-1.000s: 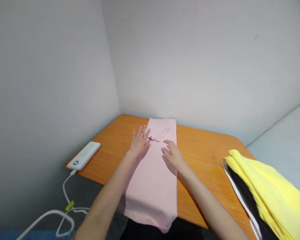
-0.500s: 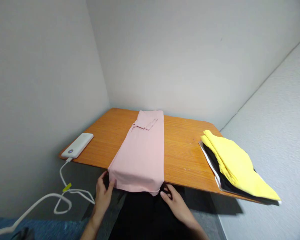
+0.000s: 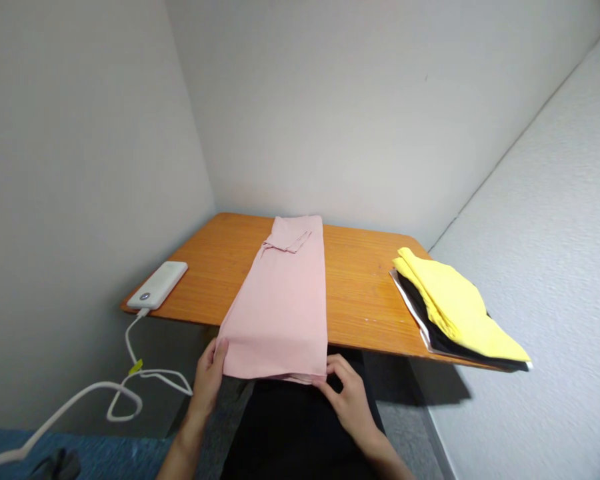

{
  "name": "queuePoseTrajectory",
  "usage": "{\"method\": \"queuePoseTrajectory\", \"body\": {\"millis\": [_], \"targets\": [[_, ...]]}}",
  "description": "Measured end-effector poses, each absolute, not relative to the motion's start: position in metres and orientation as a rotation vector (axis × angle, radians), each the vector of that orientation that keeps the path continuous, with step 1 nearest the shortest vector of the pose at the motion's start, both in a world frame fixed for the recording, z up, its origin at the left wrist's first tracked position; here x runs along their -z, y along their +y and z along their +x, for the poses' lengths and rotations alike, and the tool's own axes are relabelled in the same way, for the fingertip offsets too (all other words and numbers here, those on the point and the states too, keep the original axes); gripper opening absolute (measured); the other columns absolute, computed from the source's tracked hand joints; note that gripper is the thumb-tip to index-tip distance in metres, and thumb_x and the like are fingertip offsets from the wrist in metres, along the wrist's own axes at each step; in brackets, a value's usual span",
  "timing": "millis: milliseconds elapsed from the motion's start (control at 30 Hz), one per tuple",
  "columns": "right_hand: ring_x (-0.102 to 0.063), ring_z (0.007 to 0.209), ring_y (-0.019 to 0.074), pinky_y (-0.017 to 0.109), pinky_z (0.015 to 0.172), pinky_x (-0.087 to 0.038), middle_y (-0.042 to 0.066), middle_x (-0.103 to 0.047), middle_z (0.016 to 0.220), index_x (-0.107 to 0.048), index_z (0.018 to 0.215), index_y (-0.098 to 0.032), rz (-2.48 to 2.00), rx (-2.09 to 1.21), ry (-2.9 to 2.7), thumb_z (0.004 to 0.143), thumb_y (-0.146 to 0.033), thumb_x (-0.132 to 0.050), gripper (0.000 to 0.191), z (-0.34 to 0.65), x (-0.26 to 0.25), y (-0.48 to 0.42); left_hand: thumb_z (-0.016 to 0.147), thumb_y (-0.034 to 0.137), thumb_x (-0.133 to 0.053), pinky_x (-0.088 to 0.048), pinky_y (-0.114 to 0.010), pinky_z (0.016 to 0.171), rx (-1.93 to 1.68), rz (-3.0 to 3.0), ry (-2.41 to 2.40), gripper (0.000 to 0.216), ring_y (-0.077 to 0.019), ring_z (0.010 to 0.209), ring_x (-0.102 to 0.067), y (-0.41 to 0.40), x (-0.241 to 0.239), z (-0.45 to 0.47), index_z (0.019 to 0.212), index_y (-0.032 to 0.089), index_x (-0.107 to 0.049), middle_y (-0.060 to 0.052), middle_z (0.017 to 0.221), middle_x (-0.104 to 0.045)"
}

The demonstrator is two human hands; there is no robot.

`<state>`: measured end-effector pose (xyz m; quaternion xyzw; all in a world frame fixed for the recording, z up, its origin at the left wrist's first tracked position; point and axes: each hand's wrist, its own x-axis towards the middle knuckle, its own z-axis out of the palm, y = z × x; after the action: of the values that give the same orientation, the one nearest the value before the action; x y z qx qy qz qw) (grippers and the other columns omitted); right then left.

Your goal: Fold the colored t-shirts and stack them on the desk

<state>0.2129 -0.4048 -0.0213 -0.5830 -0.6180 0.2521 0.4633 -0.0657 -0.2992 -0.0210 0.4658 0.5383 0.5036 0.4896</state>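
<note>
A pink garment, folded into a long narrow strip, lies across the orange wooden table and hangs over its near edge. My left hand pinches the bottom left corner of the garment, thumb on top. At the bottom right corner, my right hand grips the hem with curled fingers. Both hands are below the table's near edge.
A white power bank lies at the table's left edge, with a white cable trailing down to the floor. A stack of folded clothes, yellow on top of black, sits at the table's right end. Walls close in on three sides.
My hands left the garment's upper part on the table, drew back to its near hem and took hold of both bottom corners. The view shifted back and left.
</note>
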Motion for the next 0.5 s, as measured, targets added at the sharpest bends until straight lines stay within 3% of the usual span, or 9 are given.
{"method": "queuePoseTrajectory", "body": {"millis": [300,500], "targets": [[-0.052,0.074,0.0186,0.032,0.068,-0.041,0.004,-0.056,0.076,-0.05,0.072,-0.022,-1.442,-0.105,-1.628,0.09,-0.019,-0.056,0.019,0.216,-0.014,-0.428,0.072,0.055,-0.071,-0.05,-0.028,0.081,-1.222,0.989,1.289,0.046,-0.0229,0.089,-0.065,-0.314,0.01,-0.066,0.093,0.014,-0.072,-0.005,0.088,-0.074],[-0.048,0.056,0.014,0.028,0.058,-0.04,0.0,-0.049,0.063,-0.053,0.07,-0.021,-1.556,-0.308,-1.404,0.09,-0.029,-0.056,0.022,0.226,-0.024,-0.443,0.071,0.049,-0.074,-0.054,-0.034,0.075,-1.035,0.831,1.095,0.051,-0.0275,0.086,-0.068,-0.336,-0.015,-0.05,0.104,0.011,-0.072,-0.01,0.091,-0.075]]}}
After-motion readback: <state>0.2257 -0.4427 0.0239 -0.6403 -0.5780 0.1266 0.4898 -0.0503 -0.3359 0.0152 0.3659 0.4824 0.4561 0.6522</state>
